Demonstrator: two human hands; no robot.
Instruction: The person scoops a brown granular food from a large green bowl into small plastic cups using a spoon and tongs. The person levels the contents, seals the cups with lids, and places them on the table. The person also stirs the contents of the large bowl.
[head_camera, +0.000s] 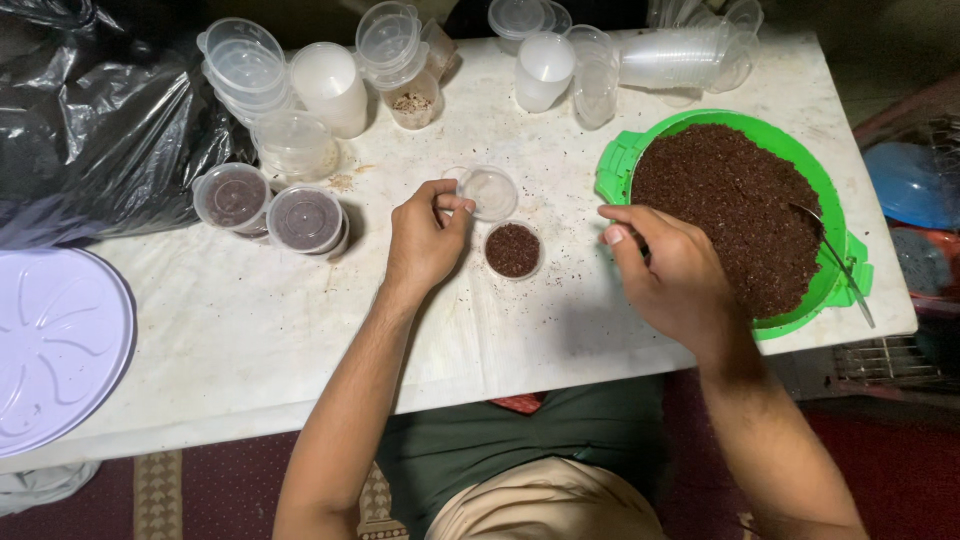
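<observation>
My left hand pinches the rim of a clear round lid just above the white table. Right below the lid stands a small open cup filled with dark brown crumbly stuff. My right hand hovers beside the near-left rim of a big green bowl heaped with the same brown stuff; its fingers are curled and nothing shows in them. A metal spoon lies in the bowl at the right side.
Two filled, lidded cups sit at the left. Stacks of empty clear cups and lids line the back edge. A black plastic bag lies at far left, a pale round tray at the near left.
</observation>
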